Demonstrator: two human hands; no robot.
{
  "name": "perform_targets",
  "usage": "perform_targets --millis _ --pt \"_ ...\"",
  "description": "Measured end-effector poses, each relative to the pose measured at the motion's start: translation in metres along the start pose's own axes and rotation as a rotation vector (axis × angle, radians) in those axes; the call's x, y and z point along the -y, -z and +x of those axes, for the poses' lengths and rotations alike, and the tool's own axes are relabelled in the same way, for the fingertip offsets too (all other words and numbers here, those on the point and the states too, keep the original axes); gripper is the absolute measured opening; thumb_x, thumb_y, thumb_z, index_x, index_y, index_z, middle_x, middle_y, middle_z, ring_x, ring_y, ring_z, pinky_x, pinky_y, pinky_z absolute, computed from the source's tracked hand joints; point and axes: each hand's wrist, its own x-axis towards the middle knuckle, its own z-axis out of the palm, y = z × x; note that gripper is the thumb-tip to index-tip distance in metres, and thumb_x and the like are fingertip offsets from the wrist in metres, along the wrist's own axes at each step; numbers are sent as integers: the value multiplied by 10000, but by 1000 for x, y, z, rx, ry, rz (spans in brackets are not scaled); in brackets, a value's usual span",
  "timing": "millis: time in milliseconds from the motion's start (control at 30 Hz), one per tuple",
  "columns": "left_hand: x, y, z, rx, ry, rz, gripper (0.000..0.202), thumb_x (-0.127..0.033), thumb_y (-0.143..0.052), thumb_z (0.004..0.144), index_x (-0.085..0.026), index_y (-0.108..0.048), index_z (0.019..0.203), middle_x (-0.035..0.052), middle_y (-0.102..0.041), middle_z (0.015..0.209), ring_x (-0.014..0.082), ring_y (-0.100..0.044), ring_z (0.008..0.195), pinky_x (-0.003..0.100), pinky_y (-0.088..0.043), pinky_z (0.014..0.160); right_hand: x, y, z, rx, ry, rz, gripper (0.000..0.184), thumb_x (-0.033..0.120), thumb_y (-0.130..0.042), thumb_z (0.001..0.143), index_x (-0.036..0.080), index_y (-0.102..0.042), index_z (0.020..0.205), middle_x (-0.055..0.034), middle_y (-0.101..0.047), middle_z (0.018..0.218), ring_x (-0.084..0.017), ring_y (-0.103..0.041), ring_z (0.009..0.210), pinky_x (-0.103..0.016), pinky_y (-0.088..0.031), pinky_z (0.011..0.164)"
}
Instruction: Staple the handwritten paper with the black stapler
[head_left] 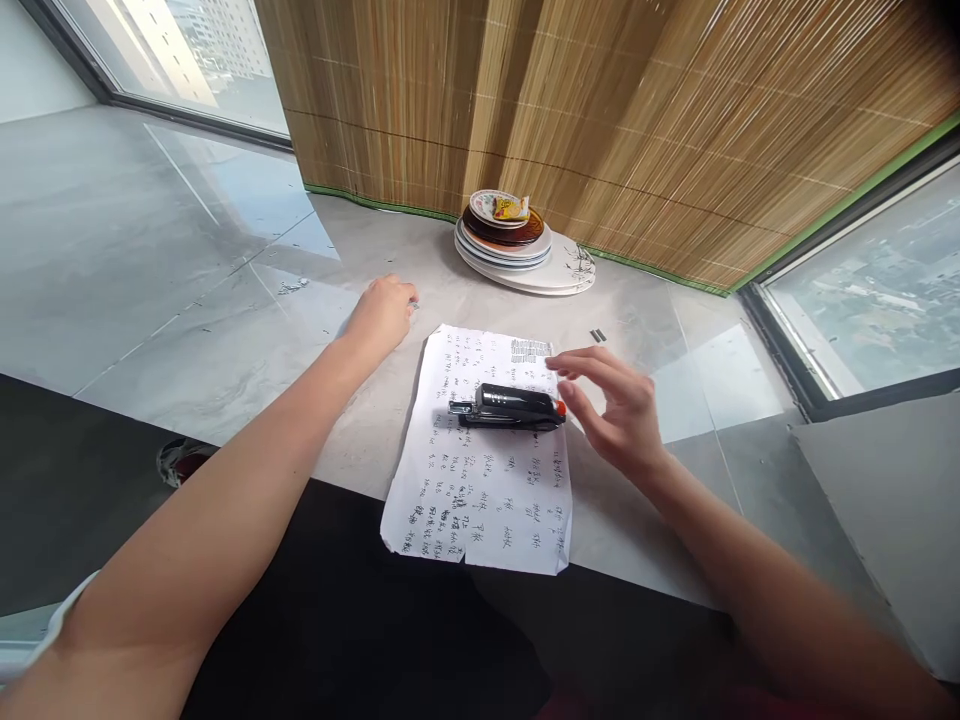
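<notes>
A black stapler (pixel 510 406) with an orange end lies across a white sheet of handwritten paper (pixel 480 490) on the grey stone ledge. My right hand (pixel 613 410) hovers just right of the stapler's orange end, fingers spread and curved, holding nothing. My left hand (pixel 384 308) reaches out to the ledge left of the paper's top corner. Its fingers are curled and pinched on something small that I cannot make out.
A stack of plates (pixel 517 255) with a yellow packet (pixel 511 208) on top stands by the bamboo blind (pixel 600 120). A small strip of staples (pixel 597 335) lies right of the paper. Small bits (pixel 294 286) lie at the left. Windows sit at both sides.
</notes>
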Motion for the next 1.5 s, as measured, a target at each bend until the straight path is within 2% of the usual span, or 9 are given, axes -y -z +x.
perform_targets --millis 133,200,367,533,667,833,1000,1167,1500 --pt "-5 2 -3 -16 -16 -21 292 -115 -527 950 -186 -760 1111 173 -707 1208 343 -670 1067 475 -513 961 4 -7 -5 349 152 111 623 421 -744 968 305 -543 1546 -92 -693 1374 -281 -670 1199 -461 -592 994" --pt "-7 3 -4 -20 -29 -21 277 -106 -541 947 -201 -741 1112 157 -718 1175 328 -662 1054 463 -511 948 2 -13 -6 426 150 89 662 373 -735 980 290 -482 1586 -99 -698 1348 -268 -672 1176 -437 -589 984" --pt "-14 4 -8 -59 -3 -92 224 -112 -603 946 -215 -705 1116 133 -725 1124 292 -647 1002 445 -495 928 -2 -30 -10 275 114 51 377 264 -670 1002 294 -612 1373 -53 -747 1135 -229 -687 976 -392 -590 846" --pt "-36 11 -15 -19 61 -675 75 -202 -633 993 -184 -706 986 120 -742 1065 208 -666 891 362 -512 828 -2 -30 -9 68 52 27 256 242 -708 953 269 -640 1199 -41 -731 1003 -223 -685 875 -380 -576 741" --pt "-53 20 -24 51 107 -1008 108 -275 -665 1010 -187 -727 1013 111 -751 1005 162 -638 777 319 -504 726 -5 -24 -8 55 -17 -15 223 236 -713 932 267 -657 1146 -36 -733 953 -230 -692 843 -395 -576 729" --pt "-61 22 -35 246 155 -1028 208 -262 -614 1036 -182 -806 1030 101 -725 971 141 -595 750 314 -505 747 -9 -26 -8 94 -101 20 223 269 -721 924 268 -673 1141 -45 -764 1011 -245 -721 892 -421 -590 774" --pt "-69 24 -41 386 260 -1054 205 -196 -614 1013 -158 -807 1072 127 -743 1078 149 -636 836 324 -529 830 -12 -27 -9 93 -100 27 241 272 -738 912 268 -679 1146 -46 -774 1045 -249 -730 927 -423 -595 804" --pt "-77 30 -44 377 180 -958 227 -148 -678 956 -157 -768 1165 118 -764 1120 155 -661 862 330 -538 849 -12 -26 -9 97 -98 27 251 266 -741 908 269 -681 1151 -47 -777 1052 -252 -729 937 -426 -593 811" --pt "-79 30 -48 406 20 -888 178 -317 -673 1008 -169 -698 1105 119 -785 1069 170 -699 817 327 -543 741 -12 -25 -8 104 -101 36 248 273 -739 909 265 -681 1150 -42 -777 1047 -244 -725 931 -420 -586 810"
